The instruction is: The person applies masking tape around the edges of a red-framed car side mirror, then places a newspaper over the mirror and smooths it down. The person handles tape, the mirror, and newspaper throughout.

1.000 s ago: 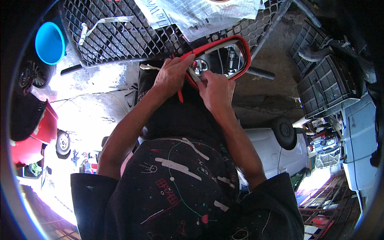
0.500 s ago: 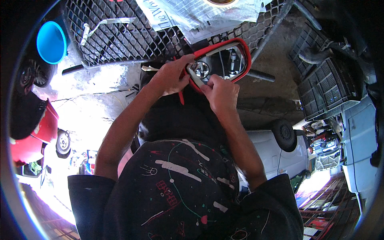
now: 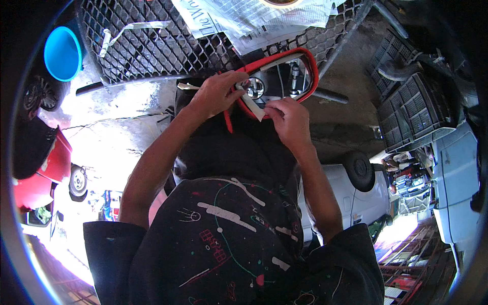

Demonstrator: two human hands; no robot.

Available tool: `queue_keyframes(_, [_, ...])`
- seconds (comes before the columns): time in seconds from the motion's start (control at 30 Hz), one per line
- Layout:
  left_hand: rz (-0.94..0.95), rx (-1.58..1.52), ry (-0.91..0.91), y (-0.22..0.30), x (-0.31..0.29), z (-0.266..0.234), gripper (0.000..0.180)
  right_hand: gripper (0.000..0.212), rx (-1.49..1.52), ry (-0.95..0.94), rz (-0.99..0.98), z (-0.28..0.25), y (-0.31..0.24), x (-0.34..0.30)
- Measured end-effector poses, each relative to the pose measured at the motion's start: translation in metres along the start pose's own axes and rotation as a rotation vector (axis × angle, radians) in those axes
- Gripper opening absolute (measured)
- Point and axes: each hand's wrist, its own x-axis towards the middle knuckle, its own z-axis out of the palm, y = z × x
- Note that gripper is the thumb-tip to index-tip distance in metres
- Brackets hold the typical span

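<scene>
From the red-rimmed mirror (image 3: 276,84) as the clock's centre, the black mesh surface (image 3: 152,58) spreads from 9 to 1 o'clock, its near edge running off toward 9. At 3, concrete floor (image 3: 351,71) stretches between the surface's slanting side edge and a group of black crates (image 3: 417,112).

A dark tube (image 3: 330,95) juts out just beside the mirror, between 3 and 4. Newspaper (image 3: 259,28) covers the surface at 12, with a round container on it cut off by the view. A blue bucket (image 3: 63,53) stands well apart near 9, red bodywork (image 3: 48,168) at 8, and a white car (image 3: 333,195) at 5.

The mirror lies between the two hands, above the dark-trousered lap. The left hand (image 3: 216,91) grips its 9 o'clock end between thumb and fingers. The right hand (image 3: 294,122) has its fingers bunched at the lower rim, near 6, beside a pale strip's (image 3: 257,110) loose end; whether they pinch it cannot be told.
</scene>
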Motion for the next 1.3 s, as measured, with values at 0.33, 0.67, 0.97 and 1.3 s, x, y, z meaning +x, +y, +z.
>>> queue_keyframes(0.33, [0.159,0.183,-0.068,-0.004,-0.009,0.000,0.028,0.015,-0.500,0.011,0.055,0.017,-0.036,0.002])
queue_keyframes(0.67, [0.014,0.256,-0.082,0.017,-0.007,0.006,0.024,0.019,-0.465,-0.230,-0.021,0.009,-0.024,0.022])
queue_keyframes(0.97, [0.075,0.318,-0.130,0.017,-0.003,0.003,0.023,0.018,-0.240,-0.329,0.033,-0.006,-0.024,0.031])
queue_keyframes(1.3, [0.010,0.302,-0.140,0.026,-0.001,0.002,0.037,0.029,-0.179,-0.436,0.072,-0.010,-0.024,0.041])
